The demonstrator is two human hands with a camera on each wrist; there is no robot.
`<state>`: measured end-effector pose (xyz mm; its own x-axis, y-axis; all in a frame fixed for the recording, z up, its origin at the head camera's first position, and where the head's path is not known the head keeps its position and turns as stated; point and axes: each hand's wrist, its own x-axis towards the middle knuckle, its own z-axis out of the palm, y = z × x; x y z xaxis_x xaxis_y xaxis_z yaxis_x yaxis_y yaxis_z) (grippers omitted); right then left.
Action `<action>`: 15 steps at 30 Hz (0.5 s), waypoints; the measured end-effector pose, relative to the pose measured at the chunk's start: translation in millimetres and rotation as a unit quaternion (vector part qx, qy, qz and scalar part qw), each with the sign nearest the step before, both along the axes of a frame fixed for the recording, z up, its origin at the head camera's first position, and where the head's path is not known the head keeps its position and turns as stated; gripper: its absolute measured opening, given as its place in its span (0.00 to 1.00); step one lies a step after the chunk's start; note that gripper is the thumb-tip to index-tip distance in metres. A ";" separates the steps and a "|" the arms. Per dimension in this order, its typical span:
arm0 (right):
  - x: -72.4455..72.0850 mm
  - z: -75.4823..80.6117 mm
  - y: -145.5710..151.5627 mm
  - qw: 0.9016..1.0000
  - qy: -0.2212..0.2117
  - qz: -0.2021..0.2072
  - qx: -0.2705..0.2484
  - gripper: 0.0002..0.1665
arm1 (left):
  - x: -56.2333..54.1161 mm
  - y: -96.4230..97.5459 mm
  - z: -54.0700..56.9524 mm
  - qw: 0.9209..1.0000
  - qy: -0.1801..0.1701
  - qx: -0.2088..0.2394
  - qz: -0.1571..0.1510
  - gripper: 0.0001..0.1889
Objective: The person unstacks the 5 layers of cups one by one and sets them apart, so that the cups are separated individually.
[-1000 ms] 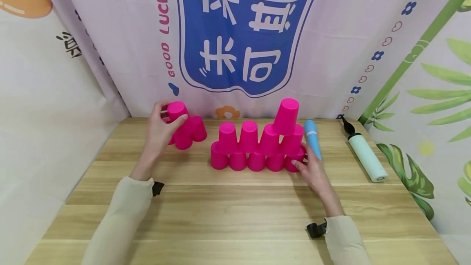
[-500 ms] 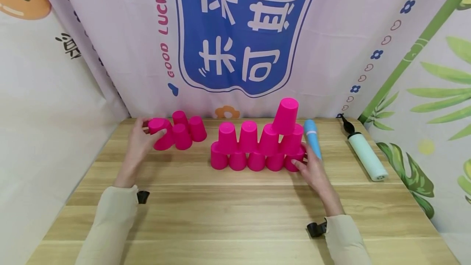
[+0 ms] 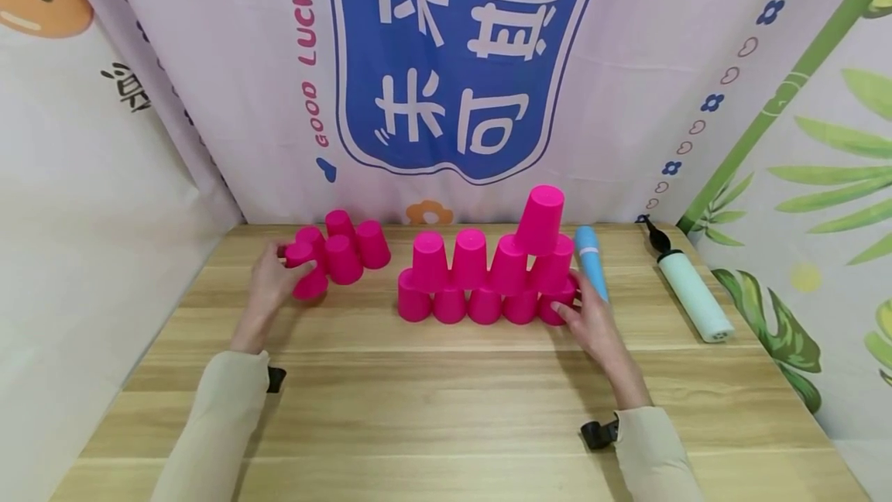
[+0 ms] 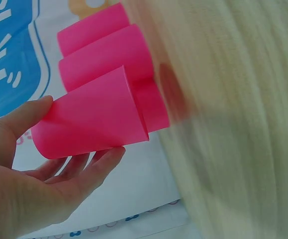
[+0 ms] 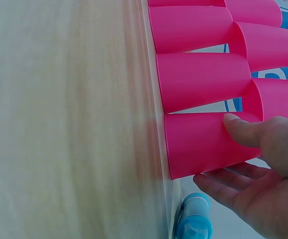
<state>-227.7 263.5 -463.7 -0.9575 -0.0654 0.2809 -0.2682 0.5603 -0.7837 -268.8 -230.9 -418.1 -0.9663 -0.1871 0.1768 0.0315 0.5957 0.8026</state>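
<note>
1. Lying on the wooden table [image 3: 432,401], just past the right end of the cup stack [image 3: 470,258], is a blue rod [image 3: 591,262]; farther right is a pale green pump [image 3: 693,293] with a black nozzle; a printed cloth [image 3: 627,60] hangs behind.
2. Standing upside down in a close cluster are 4 loose cups [image 3: 344,260], left of the stack and apart from it.
3. The stack has 5 pink cups in its bottom row, 4 above, and 1 top cup [image 3: 540,221] at the right.
4. The held cup [image 4: 91,117] is in the left hand [image 3: 270,281], at the cluster's near left edge, mouth downward; whether its rim touches the table, I cannot tell.
5. The right hand [image 3: 592,324] grips the end cup [image 5: 198,144], rightmost in the bottom row; thumb on its near face, fingers curled round its outer side.
6. The left thumb and fingers clasp opposite sides of their cup; the 2 forearms, in cream sleeves [image 3: 216,417], reach forward from the lower corners.
</note>
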 end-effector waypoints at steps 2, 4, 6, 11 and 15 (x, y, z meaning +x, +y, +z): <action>0.2 -0.1 -0.1 1.000 0.003 0.000 -0.002 0.38 | -1.9 0.8 -2.2 1.000 -0.001 0.004 0.001 0.31; 0.2 -0.3 0.2 1.000 0.004 0.000 -0.001 0.38 | -3.8 1.7 -4.1 1.000 -0.003 0.006 0.002 0.31; 0.3 -0.4 0.6 1.000 0.004 0.000 -0.002 0.38 | -5.9 2.5 -6.1 1.000 -0.004 0.003 0.002 0.31; -0.2 -0.4 1.3 1.000 -0.001 -0.001 -0.004 0.38 | -12.9 4.0 -12.3 1.000 -0.003 -0.001 0.007 0.31; 0.1 0.8 1.0 1.000 0.002 -0.002 0.000 0.39 | -16.8 4.2 -16.8 1.000 -0.008 0.004 0.013 0.31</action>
